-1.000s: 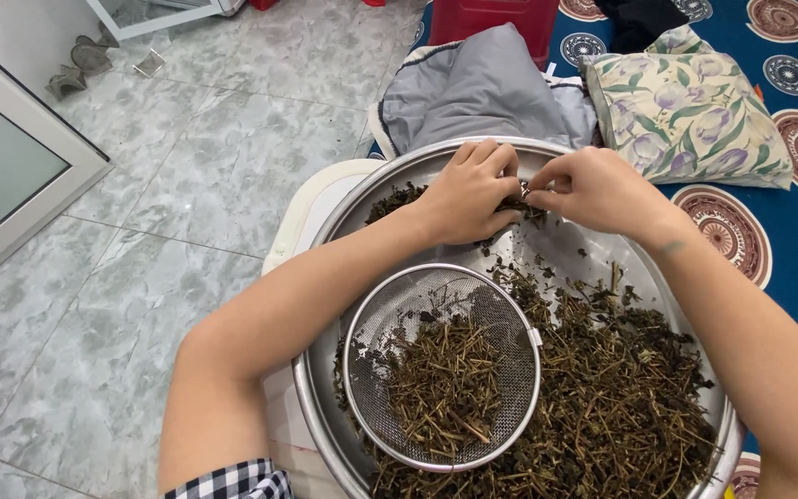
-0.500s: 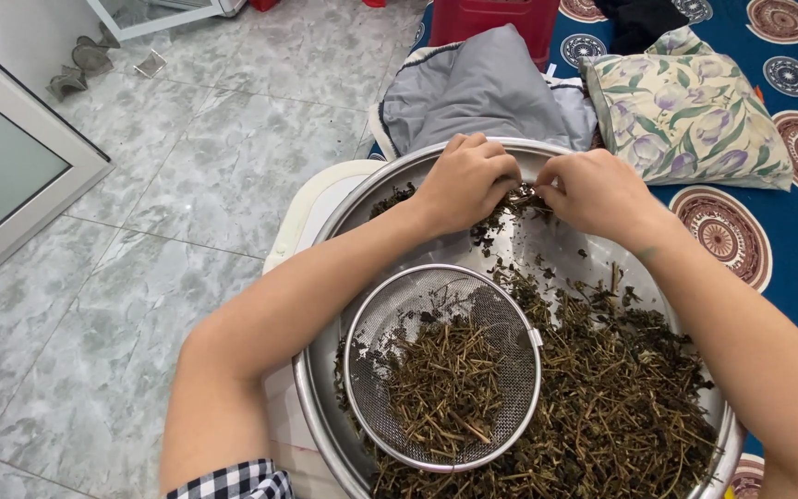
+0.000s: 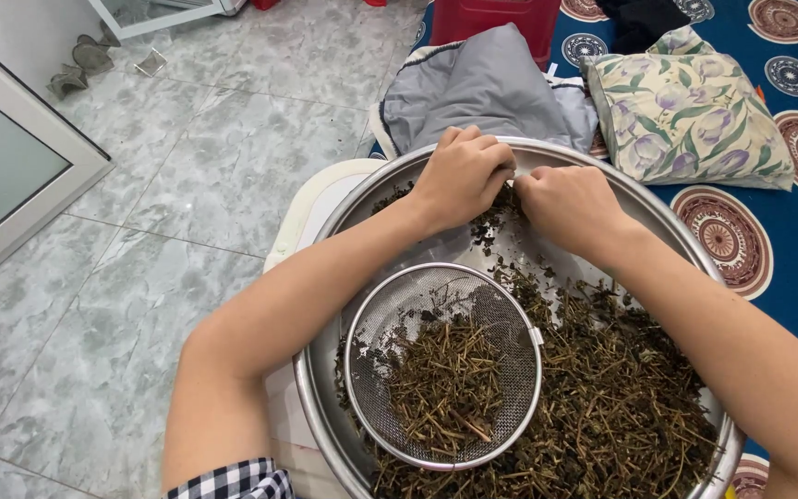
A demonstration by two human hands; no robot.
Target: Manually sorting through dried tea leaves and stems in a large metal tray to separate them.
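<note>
Fingers (image 3: 487,157) of the left hand (image 3: 462,174) are curled shut and fingers of the right hand (image 3: 570,201) are bunched closed as well, both pinched on a small clump of dried herb (image 3: 501,199) held between the two hands over the far side of a large steel basin (image 3: 325,434).

Nearest the camera, a checked sleeve (image 3: 233,482) is seen at the left arm. Just beyond, a round wire-mesh strainer (image 3: 443,365) is set inside the basin, and short brownish stems (image 3: 441,388) are heaped in it. Dark dried leaves and twigs (image 3: 621,397) are spread over the right and near part of the basin, around the strainer. Bare metal is seen toward the far rim, below the hands.

A pale tray (image 3: 311,199) is seen under the basin, on a grey marbled tile floor (image 3: 140,259). Farther off, a grey cushion (image 3: 482,88) and a floral pillow (image 3: 685,106) are laid on a blue patterned mat (image 3: 787,231), with a red box (image 3: 501,14) behind them.
</note>
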